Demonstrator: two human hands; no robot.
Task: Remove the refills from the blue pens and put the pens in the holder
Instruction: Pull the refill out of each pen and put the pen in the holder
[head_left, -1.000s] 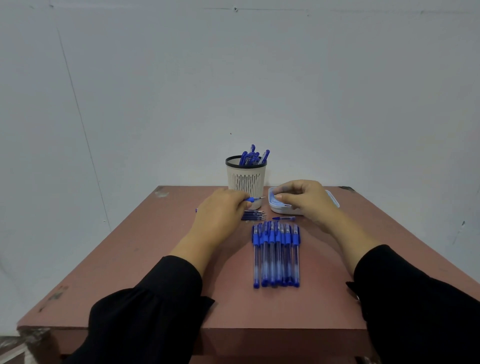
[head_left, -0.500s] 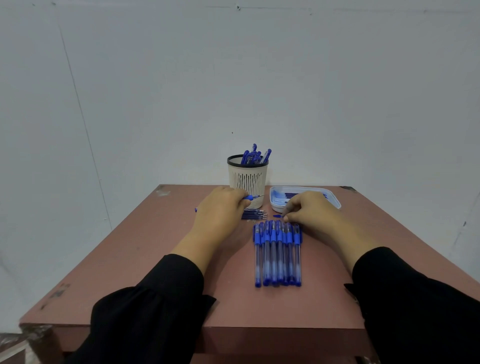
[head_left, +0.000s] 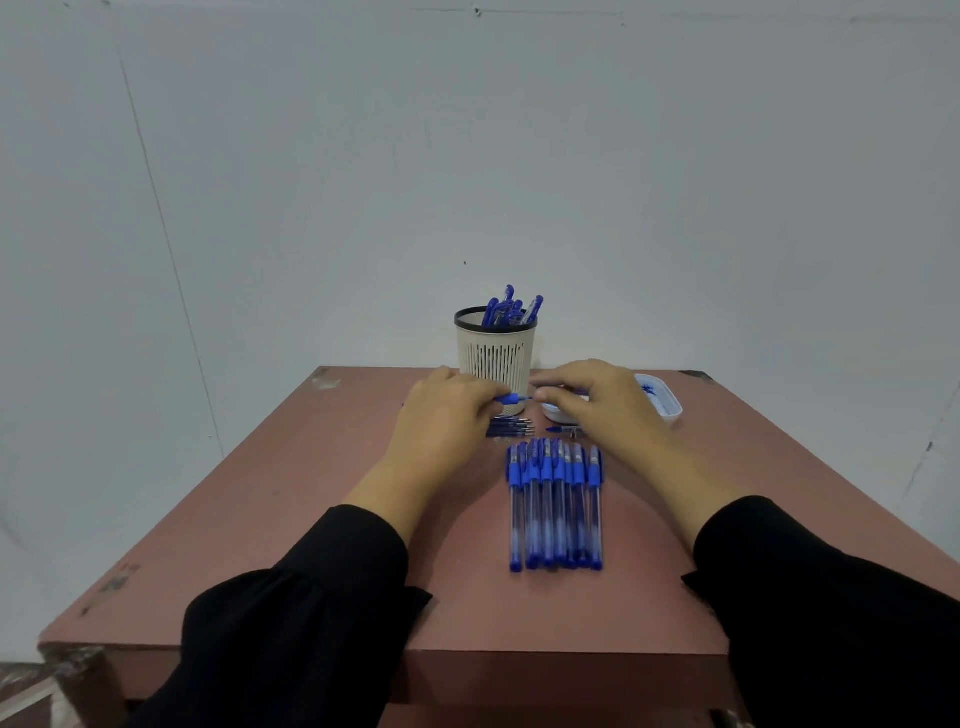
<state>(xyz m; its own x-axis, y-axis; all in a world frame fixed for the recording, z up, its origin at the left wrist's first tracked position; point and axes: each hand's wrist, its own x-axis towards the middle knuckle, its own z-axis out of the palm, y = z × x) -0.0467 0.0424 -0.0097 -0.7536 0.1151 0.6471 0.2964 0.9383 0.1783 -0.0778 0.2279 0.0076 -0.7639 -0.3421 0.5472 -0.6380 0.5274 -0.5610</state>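
Observation:
My left hand (head_left: 447, 415) grips a blue pen (head_left: 511, 399) that lies level, its tip pointing right, just in front of the holder. My right hand (head_left: 597, 410) hovers opposite with thumb and fingers drawn together right at that tip; whether they pinch anything is hidden. The white slotted holder (head_left: 496, 356) with a black rim stands at the back and holds several blue pens (head_left: 511, 309). Several capped blue pens (head_left: 556, 504) lie in a row mid-table. A small pile of refills (head_left: 511, 429) lies below my left fingers. A short blue pen part (head_left: 560, 430) lies beside it.
A white tray (head_left: 670, 408) with blue bits inside sits at the back right, partly behind my right hand. The reddish table (head_left: 311, 519) has worn corners, and its front edge runs across the lower view. A pale wall stands close behind.
My right hand left the tray, dropped to the table by the short pen part, then rose left to the tip of the pen. My left hand stayed put with the pen.

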